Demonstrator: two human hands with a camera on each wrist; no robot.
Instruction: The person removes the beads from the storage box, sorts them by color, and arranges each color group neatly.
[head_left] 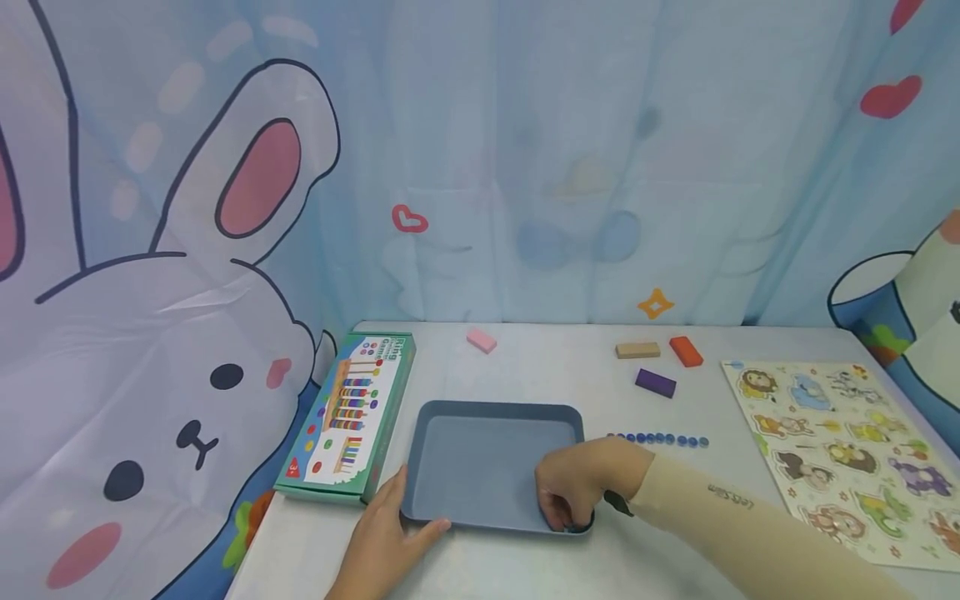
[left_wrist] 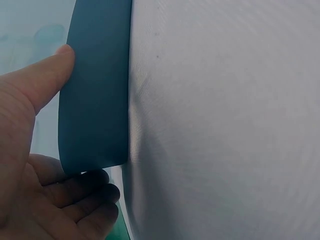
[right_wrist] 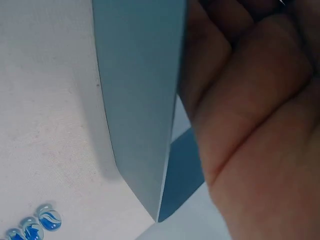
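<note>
A shallow blue-grey tray (head_left: 480, 467) lies on the white table. My left hand (head_left: 386, 533) holds its near left corner; in the left wrist view the thumb (left_wrist: 57, 65) touches the rim and the fingers bend around the corner. Inside the near right corner, my right hand (head_left: 588, 479) reaches down with curled fingers. A small bluish thing, seemingly a marble, shows at those fingertips, mostly hidden. Beyond the tray's right side runs a row of blue marbles (head_left: 660, 439), partly behind the right wrist. Swirled glass marbles (right_wrist: 50, 219) appear in the right wrist view.
Left of the tray is a green game box (head_left: 348, 417). Toward the back are a pink block (head_left: 482, 340), a wooden block (head_left: 637, 351), a red block (head_left: 686, 352) and a purple block (head_left: 656, 383). An animal puzzle board (head_left: 843, 450) lies right, near the right forearm.
</note>
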